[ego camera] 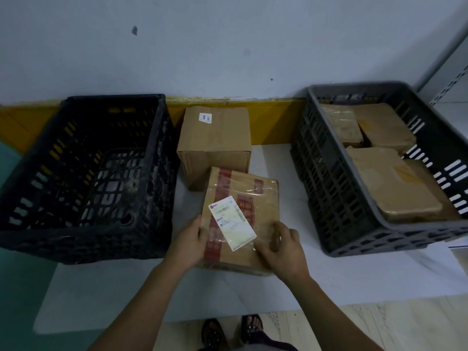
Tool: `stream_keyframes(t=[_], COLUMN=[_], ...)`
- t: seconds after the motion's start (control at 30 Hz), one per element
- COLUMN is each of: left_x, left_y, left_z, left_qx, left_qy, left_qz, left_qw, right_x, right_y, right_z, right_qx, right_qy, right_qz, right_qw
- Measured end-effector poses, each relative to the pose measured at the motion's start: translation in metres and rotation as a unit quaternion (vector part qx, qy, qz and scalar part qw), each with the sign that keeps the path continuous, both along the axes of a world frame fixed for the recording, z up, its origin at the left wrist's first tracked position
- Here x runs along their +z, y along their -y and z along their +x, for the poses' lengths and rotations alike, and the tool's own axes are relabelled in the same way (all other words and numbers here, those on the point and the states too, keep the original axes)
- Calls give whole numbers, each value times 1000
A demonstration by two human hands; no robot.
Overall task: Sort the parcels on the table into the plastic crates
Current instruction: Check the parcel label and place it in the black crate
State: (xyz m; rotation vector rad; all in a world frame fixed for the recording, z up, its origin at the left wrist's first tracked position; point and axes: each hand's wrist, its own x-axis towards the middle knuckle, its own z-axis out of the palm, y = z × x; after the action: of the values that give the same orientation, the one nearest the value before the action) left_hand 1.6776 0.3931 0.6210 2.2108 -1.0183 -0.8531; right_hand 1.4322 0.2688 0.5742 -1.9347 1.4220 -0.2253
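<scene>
On the table's left end sits a black crate; at mid-table, near the front edge, the left hand and right hand grasp a taped parcel; a grey crate holding parcels stands right.

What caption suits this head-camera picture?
Both hands, left and right, grip a taped parcel between black crate and grey crate.

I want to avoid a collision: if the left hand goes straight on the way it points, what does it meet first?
Probably the plain cardboard box behind the taped parcel that the left hand holds; depth is unclear.
</scene>
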Motion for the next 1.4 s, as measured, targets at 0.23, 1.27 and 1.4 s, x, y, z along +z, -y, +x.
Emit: stream_keyframes(t=[0.23, 1.27, 1.4], left_x=[-31, 165, 192], left_y=[11, -1, -22], left_z=[-11, -15, 29], left_qx=[-48, 129, 176], left_qy=[39, 161, 217], left_qz=[62, -269, -290], left_qw=[996, 941, 915], right_x=[-14, 206, 227], right_y=[5, 15, 10], right_z=[0, 19, 77], right_qx=[57, 94, 162], right_qy=[-37, 179, 200], right_qz=[29, -160, -165], right_qw=[997, 966, 952])
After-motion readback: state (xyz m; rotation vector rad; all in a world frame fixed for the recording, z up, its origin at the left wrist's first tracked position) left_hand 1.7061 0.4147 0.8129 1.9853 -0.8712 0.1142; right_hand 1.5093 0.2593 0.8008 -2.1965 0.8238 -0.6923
